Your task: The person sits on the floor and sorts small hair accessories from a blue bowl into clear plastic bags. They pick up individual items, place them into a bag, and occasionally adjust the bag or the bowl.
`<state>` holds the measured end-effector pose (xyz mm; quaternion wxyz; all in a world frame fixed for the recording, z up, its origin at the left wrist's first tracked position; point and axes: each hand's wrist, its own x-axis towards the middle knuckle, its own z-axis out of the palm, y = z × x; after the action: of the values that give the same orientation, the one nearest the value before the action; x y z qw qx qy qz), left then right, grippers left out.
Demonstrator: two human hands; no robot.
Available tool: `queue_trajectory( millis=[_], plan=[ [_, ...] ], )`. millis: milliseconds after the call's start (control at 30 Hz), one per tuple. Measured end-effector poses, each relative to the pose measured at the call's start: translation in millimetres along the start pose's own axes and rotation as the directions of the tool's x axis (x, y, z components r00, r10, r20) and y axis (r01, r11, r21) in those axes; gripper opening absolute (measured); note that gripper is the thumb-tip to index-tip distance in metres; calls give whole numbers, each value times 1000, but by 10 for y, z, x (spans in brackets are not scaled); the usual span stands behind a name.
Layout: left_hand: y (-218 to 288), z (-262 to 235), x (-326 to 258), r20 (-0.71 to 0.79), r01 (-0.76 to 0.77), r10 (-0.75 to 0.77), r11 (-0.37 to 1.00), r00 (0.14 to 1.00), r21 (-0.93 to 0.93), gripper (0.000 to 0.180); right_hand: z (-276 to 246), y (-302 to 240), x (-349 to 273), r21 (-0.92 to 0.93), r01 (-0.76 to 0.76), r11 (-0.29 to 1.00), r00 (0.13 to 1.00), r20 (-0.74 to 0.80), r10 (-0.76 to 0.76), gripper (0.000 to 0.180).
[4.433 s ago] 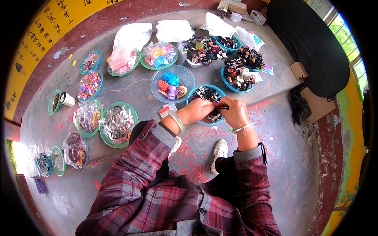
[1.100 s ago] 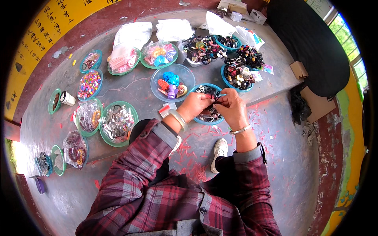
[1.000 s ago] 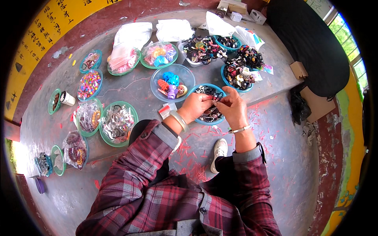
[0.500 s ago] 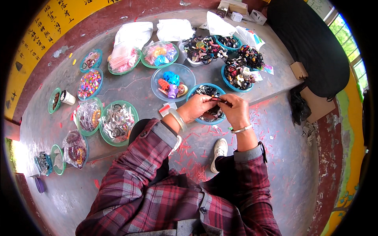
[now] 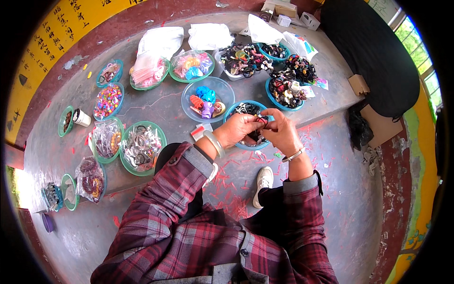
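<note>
From here, left hand (image 5: 242, 127) and right hand (image 5: 283, 135) pinch a dark hair tie (image 5: 261, 120), seemingly unfinished, above a blue bowl (image 5: 246, 147) holding plenty more.

Daylight thru R window (image 5: 412, 43), glare far L, fisheye-bent edges, 4 black corners.

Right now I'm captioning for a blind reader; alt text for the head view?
The left hand pinches a small dark item, the right hand beside it, above a blue bowl of dark bands. Other bowls crowd a grey ledge.
</note>
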<state>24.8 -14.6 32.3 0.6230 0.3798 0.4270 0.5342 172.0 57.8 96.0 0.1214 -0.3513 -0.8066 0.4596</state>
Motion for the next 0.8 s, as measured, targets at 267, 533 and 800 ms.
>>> queue_trajectory(
  millis=[267,533,800],
  plan=[
    [-72,25,4,3,17,-17,1000,1000,-22,26,85,102,-3,-156,143,977,987,98,-129,71],
    [21,74,-19,32,32,-31,999,999,-30,29,103,215,46,-193,146,970,989,11,-147,67],
    [54,6,-16,-40,65,-68,995,997,-81,28,24,168,33,91,115,989,992,-64,-109,67]
  ],
)
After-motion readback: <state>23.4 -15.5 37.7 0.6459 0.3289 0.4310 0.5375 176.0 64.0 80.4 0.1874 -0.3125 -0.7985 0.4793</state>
